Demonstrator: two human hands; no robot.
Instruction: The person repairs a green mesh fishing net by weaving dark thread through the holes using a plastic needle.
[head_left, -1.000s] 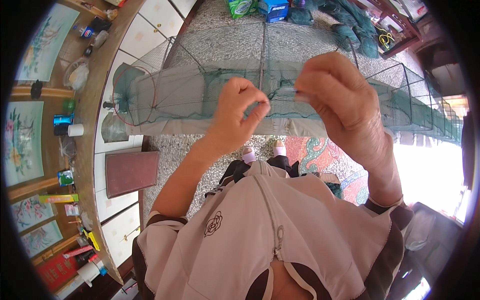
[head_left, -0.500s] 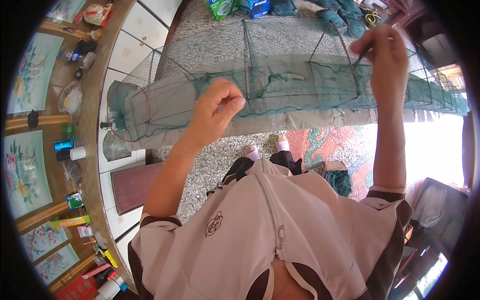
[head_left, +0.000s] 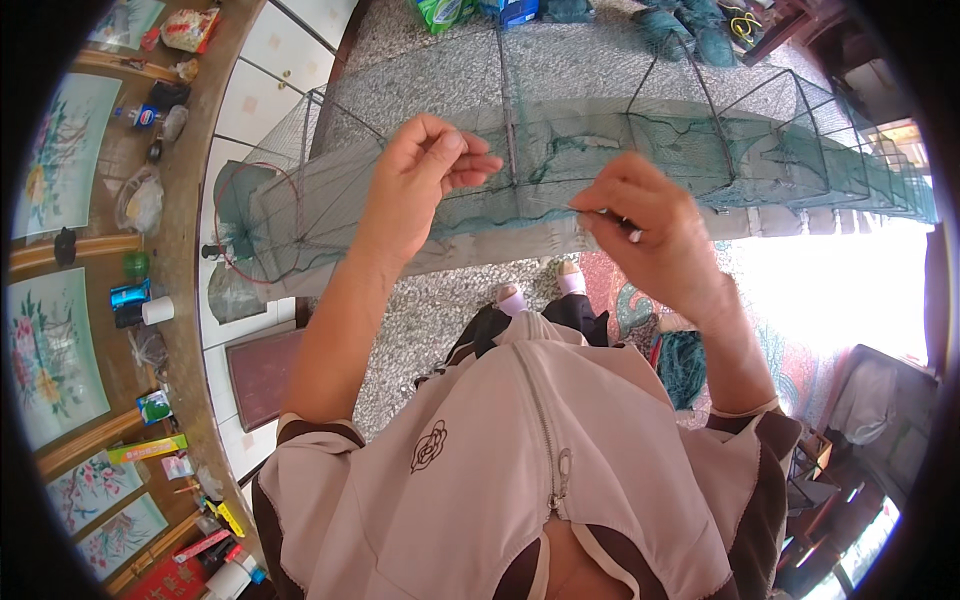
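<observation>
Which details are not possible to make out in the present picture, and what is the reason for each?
All in the head view:
- Small object in the right hand: its kind; the fingers cover most of it.
- Left hand: whether it holds a thread; too fine to tell.
- Green package and blue package: cut off by the upper edge.
- Bright patch at right: detail lost in glare.

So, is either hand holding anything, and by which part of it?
Right hand: a slim dark tool, pinched in the fingers; which part is gripped can't be told. Left hand: nothing visible.
</observation>
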